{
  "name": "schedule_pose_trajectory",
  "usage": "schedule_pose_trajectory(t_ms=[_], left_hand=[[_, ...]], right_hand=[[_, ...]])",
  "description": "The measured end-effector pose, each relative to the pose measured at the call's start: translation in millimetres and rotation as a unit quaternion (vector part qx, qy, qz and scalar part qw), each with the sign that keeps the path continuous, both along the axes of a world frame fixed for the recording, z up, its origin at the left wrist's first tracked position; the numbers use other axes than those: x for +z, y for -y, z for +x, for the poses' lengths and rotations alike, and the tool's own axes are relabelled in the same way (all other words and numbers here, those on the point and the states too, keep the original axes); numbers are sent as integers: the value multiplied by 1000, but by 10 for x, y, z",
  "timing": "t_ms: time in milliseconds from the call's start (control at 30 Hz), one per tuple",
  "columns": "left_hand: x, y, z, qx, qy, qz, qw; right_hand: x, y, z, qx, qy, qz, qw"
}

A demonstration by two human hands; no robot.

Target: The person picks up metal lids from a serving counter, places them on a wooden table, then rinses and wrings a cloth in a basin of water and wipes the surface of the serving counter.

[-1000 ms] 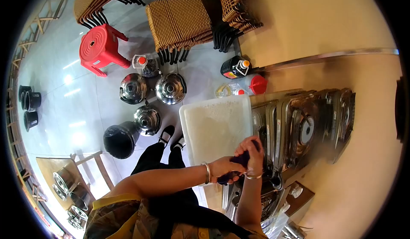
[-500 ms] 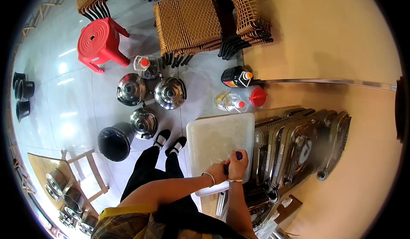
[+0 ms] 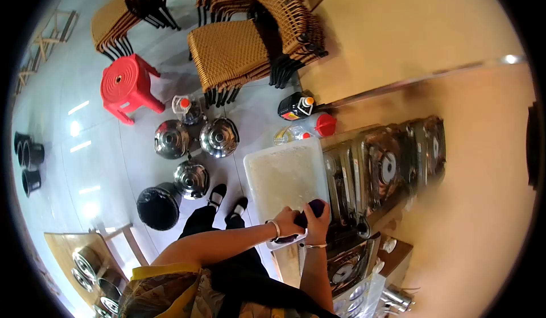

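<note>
Both hands are closed round a bunched dark purple cloth (image 3: 316,206); parts of it bulge out above my right hand and between the hands, and a dark fold shows below my left. My left hand (image 3: 289,222), with a bangle at the wrist, grips it from the left. Beside it, my right hand (image 3: 317,224), also with a bangle, holds the upper part. Both are over the lower right corner of a white plastic tray (image 3: 248,184), whose surface looks pale and wet. My fingers hide much of the cloth.
Portable gas stoves (image 3: 375,173) stand in a row right of the tray. Bottles, including a dark one (image 3: 296,106), stand beyond it. On the floor are metal kettles (image 3: 219,137), a lined black bin (image 3: 158,208), a red stool (image 3: 128,85) and stacked wicker chairs (image 3: 227,50).
My view has shifted, bringing more of the stoves' near end into sight. Both hands keep hold of the cloth, now nearer the tray's corner, and more of the cloth shows.
</note>
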State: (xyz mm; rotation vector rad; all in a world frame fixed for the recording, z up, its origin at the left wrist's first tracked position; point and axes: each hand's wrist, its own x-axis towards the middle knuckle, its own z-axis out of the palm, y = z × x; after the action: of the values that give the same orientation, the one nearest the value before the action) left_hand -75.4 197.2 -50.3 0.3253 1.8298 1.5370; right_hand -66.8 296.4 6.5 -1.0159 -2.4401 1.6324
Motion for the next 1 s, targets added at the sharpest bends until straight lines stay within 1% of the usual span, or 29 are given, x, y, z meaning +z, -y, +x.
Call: schedule_pose_trajectory(t_ms=[33, 67, 100, 167, 200, 233, 267, 300, 333, 367, 400, 433, 500, 533, 567, 600, 633, 700, 733, 767, 833, 867, 900, 967, 1000], left_hand=[[160, 121, -19, -97, 124, 43, 987], [225, 179, 63, -90, 224, 137, 961], [510, 333, 51, -92, 347, 205, 911], [725, 499, 164, -79, 463, 256, 845], [777, 564, 242, -87, 456, 246, 851], [814, 625, 325, -94, 504, 283, 810], [868, 662, 424, -100, 550, 318, 766], [938, 679, 548, -108, 545, 311, 771], [1007, 699, 680, -73, 573, 302, 759], [1054, 701, 836, -38, 599, 291, 745], [1034, 685, 1022, -59, 610, 325, 721], [1039, 664, 1208, -66, 605, 322, 725], [1046, 646, 1611, -110, 553, 334, 755], [1060, 682, 1769, -165, 459, 325, 810], [1065, 639, 2021, -154, 396, 269, 864], [1044, 611, 2213, -166, 339, 237, 895], [1054, 595, 2378, -172, 284, 204, 921], [1074, 652, 2660, -120, 356, 190, 907], [1121, 727, 2765, -79, 415, 216, 880], [1220, 870, 2788, -96, 449, 289, 840], [1231, 1041, 2833, -40, 535, 323, 780], [1182, 1131, 2854, 15, 599, 365, 713], [1117, 1245, 2879, 29, 603, 385, 698], [945, 1489, 2863, 100, 653, 503, 556], [752, 1550, 2919, 157, 654, 538, 508]], right_hand=[[82, -49, 106, -17, -10, -100, 995], [263, -35, 180, -50, -35, -213, 975], [425, -33, 288, -59, -47, -215, 974], [661, -23, 522, -91, -69, -358, 927], [717, -36, 685, -78, -92, -383, 916], [771, -23, 831, -81, -105, -386, 913], [832, -5, 989, -86, -133, -426, 891], [894, 14, 1167, -89, -159, -464, 867], [941, 62, 1353, -121, -161, -456, 867], [932, 64, 1560, -123, -173, -458, 863], [908, 65, 1778, -132, -172, -460, 861], [896, 70, 1974, -139, -169, -461, 860], [909, 100, 2393, -157, -181, -449, 861], [820, 73, 2628, -207, -169, -471, 841], [731, 67, 2836, -255, -156, -492, 818], [661, 87, 3015, -233, -184, -490, 820], [640, 77, 3152, -227, -179, -491, 822], [638, 136, 3402, -223, -153, -552, 789], [786, 260, 3417, -145, -183, -621, 748], [877, 361, 3436, -137, -170, -617, 756], [1021, 621, 3417, -188, -154, -578, 779], [1114, 789, 3356, -257, -127, -517, 807], [1104, 862, 3349, -248, -106, -506, 819], [980, 936, 3318, -106, -66, -515, 848], [795, 864, 3293, -83, 17, -503, 860]])
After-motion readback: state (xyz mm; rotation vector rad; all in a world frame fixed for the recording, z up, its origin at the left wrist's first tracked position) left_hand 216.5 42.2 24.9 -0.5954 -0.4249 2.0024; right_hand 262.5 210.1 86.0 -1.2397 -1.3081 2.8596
